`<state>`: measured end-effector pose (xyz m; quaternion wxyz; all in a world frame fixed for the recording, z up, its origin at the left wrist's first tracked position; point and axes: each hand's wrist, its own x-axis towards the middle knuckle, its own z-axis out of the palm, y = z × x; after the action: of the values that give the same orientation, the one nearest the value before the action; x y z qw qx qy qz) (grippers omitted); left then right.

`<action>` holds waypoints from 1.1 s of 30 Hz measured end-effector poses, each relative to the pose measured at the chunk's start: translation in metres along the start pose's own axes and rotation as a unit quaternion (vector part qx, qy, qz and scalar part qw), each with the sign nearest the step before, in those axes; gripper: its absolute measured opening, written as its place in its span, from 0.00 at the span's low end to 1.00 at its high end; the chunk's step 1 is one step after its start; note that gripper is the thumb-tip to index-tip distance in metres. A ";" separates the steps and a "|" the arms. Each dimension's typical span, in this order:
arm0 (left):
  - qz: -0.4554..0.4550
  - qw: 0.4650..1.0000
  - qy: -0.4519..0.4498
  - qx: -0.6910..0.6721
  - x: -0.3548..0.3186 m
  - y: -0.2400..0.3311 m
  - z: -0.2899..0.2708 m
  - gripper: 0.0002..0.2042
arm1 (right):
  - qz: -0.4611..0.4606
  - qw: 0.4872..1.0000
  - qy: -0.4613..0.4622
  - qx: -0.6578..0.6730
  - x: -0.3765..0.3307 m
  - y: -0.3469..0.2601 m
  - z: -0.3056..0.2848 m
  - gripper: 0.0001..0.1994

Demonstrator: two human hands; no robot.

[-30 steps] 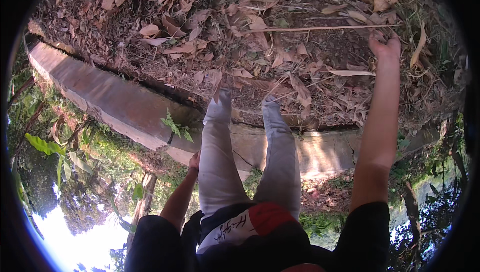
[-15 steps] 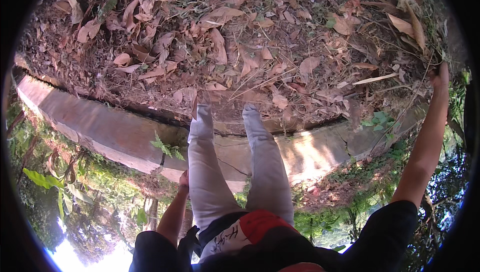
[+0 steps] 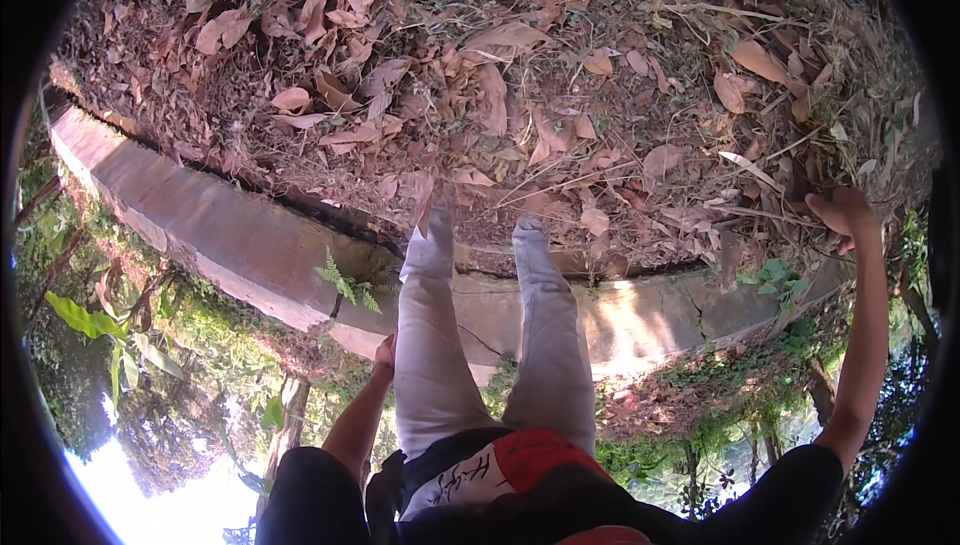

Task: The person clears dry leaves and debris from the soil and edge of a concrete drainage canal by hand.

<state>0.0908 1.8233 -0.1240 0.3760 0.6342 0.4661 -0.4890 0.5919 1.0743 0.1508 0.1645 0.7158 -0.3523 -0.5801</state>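
My right hand [image 3: 846, 217] is low at the right side, over the dry leaf litter [image 3: 640, 135], with its fingers curled in. Dry stalks [image 3: 760, 215] and brown leaves lie right beside those fingers, and whatever is between them is too small to make out. A small green leafy plant [image 3: 776, 279] grows just below and left of that hand. My left hand [image 3: 386, 351] rests against the outer side of my left trouser leg [image 3: 432, 345]; its fingers are mostly hidden there.
A curved concrete kerb [image 3: 230, 255] runs across behind my feet, cracked in places. A fern [image 3: 345, 285] sprouts on it beside my left leg. Large dry leaves [image 3: 500, 40] and twigs cover the ground ahead. Greenery and a broad-leaved plant [image 3: 85, 317] stand behind the kerb.
My right hand has come down and inward from the far right edge, and its fingers now show curled. The view has shifted slightly; my left hand stays by my leg.
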 end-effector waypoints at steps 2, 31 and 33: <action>0.003 1.000 0.003 0.018 0.011 -0.015 -0.009 0.28 | -0.136 0.963 0.111 -0.203 -0.029 -0.059 0.024 0.27; 0.019 0.999 -0.039 0.021 -0.024 0.115 -0.081 0.25 | -0.063 0.940 0.335 0.004 0.007 -0.181 0.045 0.22; -0.003 0.999 -0.033 0.003 -0.027 0.131 -0.080 0.25 | -0.118 0.907 0.376 0.147 0.058 -0.177 0.070 0.22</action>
<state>0.2360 1.8544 -0.0762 0.3875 0.6174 0.4538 -0.5126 0.5858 1.1696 -0.0234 0.1081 0.9332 -0.2582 -0.2252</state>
